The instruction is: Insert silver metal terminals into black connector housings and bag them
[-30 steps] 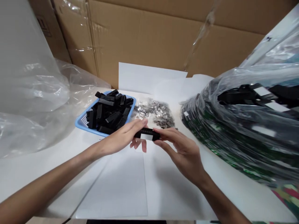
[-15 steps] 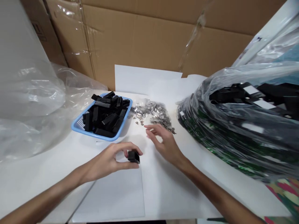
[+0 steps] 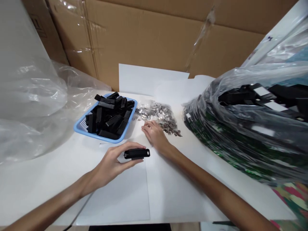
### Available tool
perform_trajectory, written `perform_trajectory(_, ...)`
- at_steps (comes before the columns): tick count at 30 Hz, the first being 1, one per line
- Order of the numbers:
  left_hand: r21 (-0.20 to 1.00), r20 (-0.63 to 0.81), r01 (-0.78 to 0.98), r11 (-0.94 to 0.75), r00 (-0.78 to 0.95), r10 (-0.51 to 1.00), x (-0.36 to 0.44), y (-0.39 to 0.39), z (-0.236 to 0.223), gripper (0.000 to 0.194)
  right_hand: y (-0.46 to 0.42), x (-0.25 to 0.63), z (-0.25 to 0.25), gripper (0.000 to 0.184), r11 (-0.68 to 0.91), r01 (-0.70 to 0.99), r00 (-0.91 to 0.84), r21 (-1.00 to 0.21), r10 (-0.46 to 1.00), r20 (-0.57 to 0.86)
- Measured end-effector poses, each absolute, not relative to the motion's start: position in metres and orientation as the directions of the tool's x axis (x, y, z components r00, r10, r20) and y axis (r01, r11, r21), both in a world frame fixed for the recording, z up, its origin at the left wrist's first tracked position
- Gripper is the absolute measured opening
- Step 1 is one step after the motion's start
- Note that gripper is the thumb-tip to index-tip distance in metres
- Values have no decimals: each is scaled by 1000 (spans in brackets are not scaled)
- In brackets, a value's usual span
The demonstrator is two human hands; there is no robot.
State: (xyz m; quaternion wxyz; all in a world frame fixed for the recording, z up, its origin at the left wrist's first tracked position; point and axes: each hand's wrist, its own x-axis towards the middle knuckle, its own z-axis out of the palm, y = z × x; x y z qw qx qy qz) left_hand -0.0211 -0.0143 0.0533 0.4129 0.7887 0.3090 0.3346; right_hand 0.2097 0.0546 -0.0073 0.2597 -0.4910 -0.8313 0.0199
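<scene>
Between thumb and fingers, my left hand (image 3: 113,163) grips a narrow black plastic housing (image 3: 137,153) above the white table. Its long hollow side faces me, and a small slot shows at the right end. My right hand (image 3: 155,134) reaches down at the near edge of the small metal pieces (image 3: 172,126), its fingers bent together against the table. Whatever is under those fingertips is hidden. The metal pieces spill out of a clear plastic bag (image 3: 160,109).
A blue basket (image 3: 95,138) of black plastic housings (image 3: 113,120) stands at left. Large clear bags hold black parts (image 3: 250,96) at right. Clear plastic sheeting (image 3: 31,106) lies left. Cardboard (image 3: 149,38) walls the back. A white sheet (image 3: 120,199) lies in front.
My left hand has turned the black housing from end-on to lengthwise. My right hand has moved left and away from me, its fingers now bent down over the loose metal pieces.
</scene>
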Motion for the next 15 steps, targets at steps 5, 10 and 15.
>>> perform_trajectory(5,834,320,200,-514,585,746,-16,-14,52,27,54,209,-8,21,551,768,-424,-326,819,386)
perform_trajectory(10,813,370,201,-547,546,751,-13,-14,53,26,52,208,-7,27,468,775,-302,-425,864,402)
perform_trajectory(15,785,389,213,-582,561,730,-13,-15,50,30,18,223,13,21,437,687,-242,-581,891,385)
